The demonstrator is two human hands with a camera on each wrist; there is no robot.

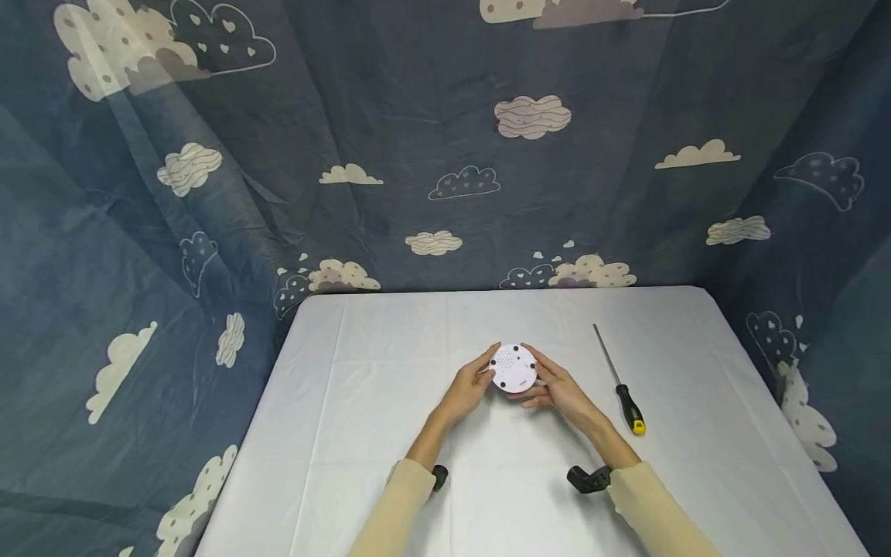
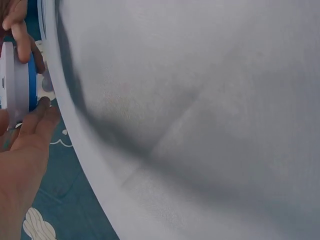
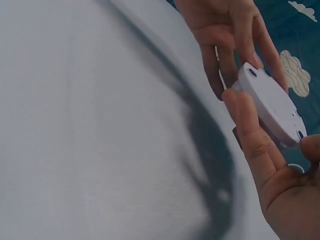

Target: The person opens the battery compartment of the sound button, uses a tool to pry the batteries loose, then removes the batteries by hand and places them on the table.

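Both hands hold a white round device (image 1: 513,369) up over the table. Its face toward the head camera has a patch of small holes and several dark round spots near the rim. A blue band rings the far side of the device (image 2: 33,82) in the left wrist view. My left hand (image 1: 465,391) grips its left edge, thumb on the face. From the right, my right hand (image 1: 567,396) pinches the edge, with thumb on the face and fingers behind, as the right wrist view shows on the device (image 3: 276,107).
A screwdriver (image 1: 629,407) with a black and yellow handle lies on the white-covered table (image 1: 390,333), right of the hands. Dark blue cloud-patterned cloth (image 1: 418,131) hangs behind and at both sides. Each wrist carries a black camera mount (image 1: 588,480).
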